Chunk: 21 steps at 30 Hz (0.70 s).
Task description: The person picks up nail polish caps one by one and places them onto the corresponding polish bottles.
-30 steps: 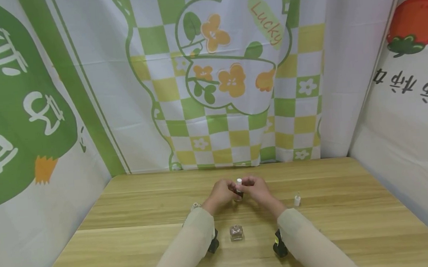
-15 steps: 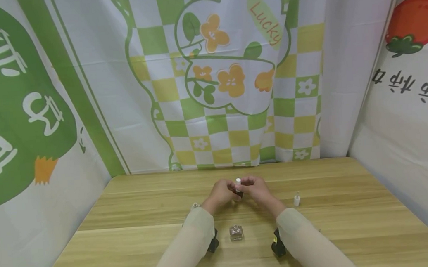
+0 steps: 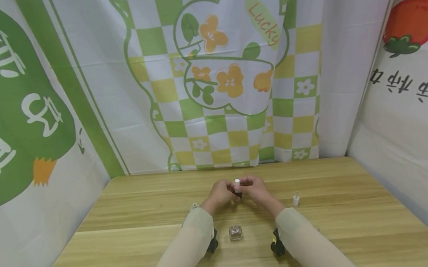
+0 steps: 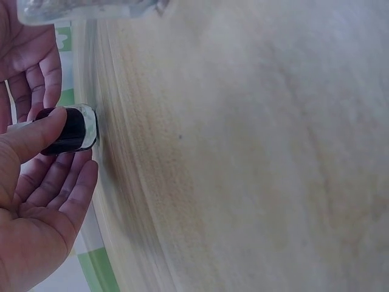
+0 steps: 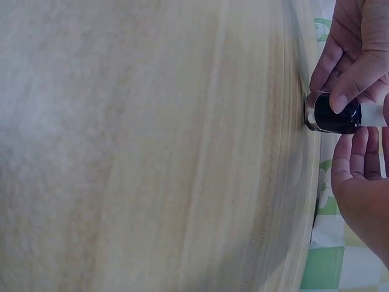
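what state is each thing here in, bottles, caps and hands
Dark nail polish bottle: upright, cap in its neck; tightness cannot be told
White cap: on the dark bottle, gripped
Square glass bottle: upright, uncapped
White brush cap: off any bottle, standing brush up
Left hand: holding the dark bottle
Right hand: pinching the white cap

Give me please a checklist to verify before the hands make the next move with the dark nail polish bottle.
1. Left hand grips the dark nail polish bottle: ok.
2. Right hand pinches its white cap: ok.
3. White cap screwed tight: cannot tell.
4. Bottle's base touching the table: cannot tell.
5. Loose brush cap apart from both hands: ok.
6. Glittery nail polish bottle capped: not ok, no cap shows on it.
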Available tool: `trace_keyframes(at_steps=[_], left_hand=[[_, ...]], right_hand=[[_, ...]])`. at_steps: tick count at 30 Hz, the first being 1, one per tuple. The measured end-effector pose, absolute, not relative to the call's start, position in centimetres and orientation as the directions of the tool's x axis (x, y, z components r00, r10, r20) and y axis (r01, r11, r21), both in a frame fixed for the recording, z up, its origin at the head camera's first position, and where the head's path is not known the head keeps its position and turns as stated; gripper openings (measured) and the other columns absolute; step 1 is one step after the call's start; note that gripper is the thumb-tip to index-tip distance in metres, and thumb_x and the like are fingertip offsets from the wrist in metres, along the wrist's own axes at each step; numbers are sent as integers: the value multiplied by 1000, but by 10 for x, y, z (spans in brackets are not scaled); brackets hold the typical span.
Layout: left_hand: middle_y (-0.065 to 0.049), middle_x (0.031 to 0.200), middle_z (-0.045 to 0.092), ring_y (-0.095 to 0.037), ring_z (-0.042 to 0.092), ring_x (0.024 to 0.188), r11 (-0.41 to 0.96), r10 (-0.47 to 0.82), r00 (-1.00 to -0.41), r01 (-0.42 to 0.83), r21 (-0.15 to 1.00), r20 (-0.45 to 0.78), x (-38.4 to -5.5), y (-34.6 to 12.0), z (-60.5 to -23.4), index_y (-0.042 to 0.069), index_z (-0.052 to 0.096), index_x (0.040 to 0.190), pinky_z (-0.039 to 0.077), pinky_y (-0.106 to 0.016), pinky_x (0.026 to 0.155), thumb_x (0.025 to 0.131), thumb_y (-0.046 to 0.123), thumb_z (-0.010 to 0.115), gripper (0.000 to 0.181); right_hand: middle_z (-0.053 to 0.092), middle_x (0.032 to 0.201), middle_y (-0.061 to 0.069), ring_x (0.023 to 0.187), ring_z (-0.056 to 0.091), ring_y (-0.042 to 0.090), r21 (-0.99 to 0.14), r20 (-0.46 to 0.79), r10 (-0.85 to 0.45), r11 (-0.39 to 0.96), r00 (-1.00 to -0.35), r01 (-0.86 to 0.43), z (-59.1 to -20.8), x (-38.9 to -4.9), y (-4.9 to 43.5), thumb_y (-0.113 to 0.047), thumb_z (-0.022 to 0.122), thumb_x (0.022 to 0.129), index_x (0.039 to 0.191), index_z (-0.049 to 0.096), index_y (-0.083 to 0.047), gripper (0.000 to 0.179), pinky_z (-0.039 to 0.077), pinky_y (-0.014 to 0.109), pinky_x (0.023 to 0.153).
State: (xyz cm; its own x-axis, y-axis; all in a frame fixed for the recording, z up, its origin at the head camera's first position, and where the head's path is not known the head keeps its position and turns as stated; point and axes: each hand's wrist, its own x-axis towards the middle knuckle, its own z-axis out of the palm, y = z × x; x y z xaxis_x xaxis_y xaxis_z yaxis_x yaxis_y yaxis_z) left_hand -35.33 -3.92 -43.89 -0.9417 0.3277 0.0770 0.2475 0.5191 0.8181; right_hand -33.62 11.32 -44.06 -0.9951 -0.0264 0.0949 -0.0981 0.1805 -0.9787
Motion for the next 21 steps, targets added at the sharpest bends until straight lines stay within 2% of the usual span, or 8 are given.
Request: trace_keyframes(at_steps=[13, 21], left_hand=[[-3, 79, 67, -16, 59, 77, 483, 335, -939, 245, 841, 81, -353, -40, -440, 1, 66, 85, 50, -33, 78, 72, -3, 80, 20], [-6, 80, 68, -17, 61, 76, 419, 326, -941, 226, 880, 86, -352, -39, -437, -1, 64, 86, 51, -31, 76, 71, -8, 78, 21]], right_hand=[[68, 95, 9, 89, 64, 22, -983, 90, -49, 155, -995, -97, -442, -336, 114, 0, 74, 82, 101, 66, 5, 21, 52, 38, 85], [67, 100, 11, 93, 62, 22, -989, 78, -67, 120, -995, -86, -434, -335, 118, -3, 74, 84, 106, 64, 5, 26, 49, 37, 87]])
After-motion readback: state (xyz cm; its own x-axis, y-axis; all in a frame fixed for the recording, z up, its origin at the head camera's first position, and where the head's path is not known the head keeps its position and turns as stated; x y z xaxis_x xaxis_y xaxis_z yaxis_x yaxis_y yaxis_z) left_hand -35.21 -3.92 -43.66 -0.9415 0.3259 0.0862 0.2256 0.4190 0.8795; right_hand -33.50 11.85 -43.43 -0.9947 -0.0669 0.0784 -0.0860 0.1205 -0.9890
